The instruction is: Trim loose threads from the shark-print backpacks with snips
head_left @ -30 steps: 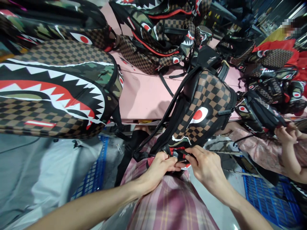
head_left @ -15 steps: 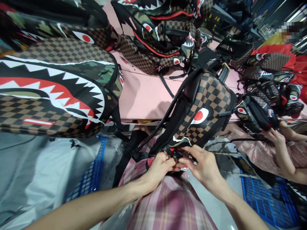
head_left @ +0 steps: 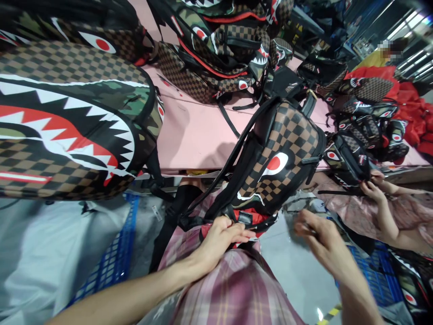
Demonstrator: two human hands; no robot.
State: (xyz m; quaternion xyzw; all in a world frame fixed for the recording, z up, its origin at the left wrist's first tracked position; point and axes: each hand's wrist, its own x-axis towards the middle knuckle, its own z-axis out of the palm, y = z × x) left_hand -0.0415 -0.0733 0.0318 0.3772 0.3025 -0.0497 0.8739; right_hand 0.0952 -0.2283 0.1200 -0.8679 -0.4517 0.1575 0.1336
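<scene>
A brown-and-black checkered backpack with a red-and-white eye leans on its side between the table edge and my lap. Its near end gapes, showing red lining and a small black patch. My left hand is closed on the rim of this opening, fingertips partly over the red fabric. Apart from the backpack, to its lower right, my right hand hangs in the air with curled fingers. Motion smears those fingertips, and what they may hold is hidden.
A large shark-mouth backpack lies at the left on the pink table. More such backpacks are heaped behind. At right, another person's hands touch a backpack. Blue crates stand below on both sides.
My right hand has left the backpack's opening and moved right, uncovering the red lining and black patch. My left hand keeps its grip. The view has shifted slightly right.
</scene>
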